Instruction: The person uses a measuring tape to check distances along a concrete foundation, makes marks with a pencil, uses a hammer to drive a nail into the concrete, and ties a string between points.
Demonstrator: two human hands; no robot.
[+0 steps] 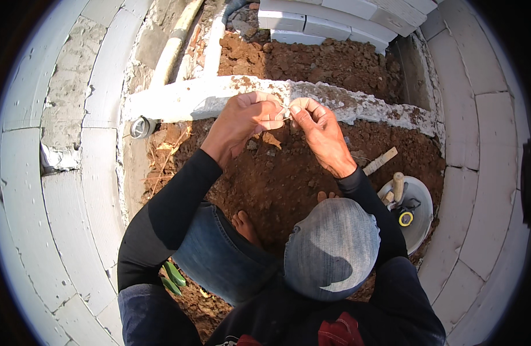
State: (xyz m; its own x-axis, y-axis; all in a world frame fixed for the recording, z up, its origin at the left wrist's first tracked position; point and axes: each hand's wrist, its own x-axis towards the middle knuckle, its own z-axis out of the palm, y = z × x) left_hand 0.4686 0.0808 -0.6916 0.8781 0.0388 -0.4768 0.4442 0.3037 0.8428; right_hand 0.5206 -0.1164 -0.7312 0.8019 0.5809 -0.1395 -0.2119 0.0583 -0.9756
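My left hand (246,120) and my right hand (323,134) meet over the concrete beam's near edge, fingertips almost touching. Both are closed in a pinch on a thin pale string (286,110), which shows as a small tangle or loop between them. Whether it is knotted is too small to tell. To the right of my right wrist, a short flat wooden stick (381,161) lies on the soil, with a fine line curving close to it. Black sleeves cover both forearms.
A pale concrete beam (179,99) crosses ahead over brown soil (265,179). White block walls (101,184) rise on both sides. At right stands a bucket (425,222) holding a wooden-handled tool (397,187) and a yellow tape measure (406,218). A grey pipe end (141,127) sticks up at left.
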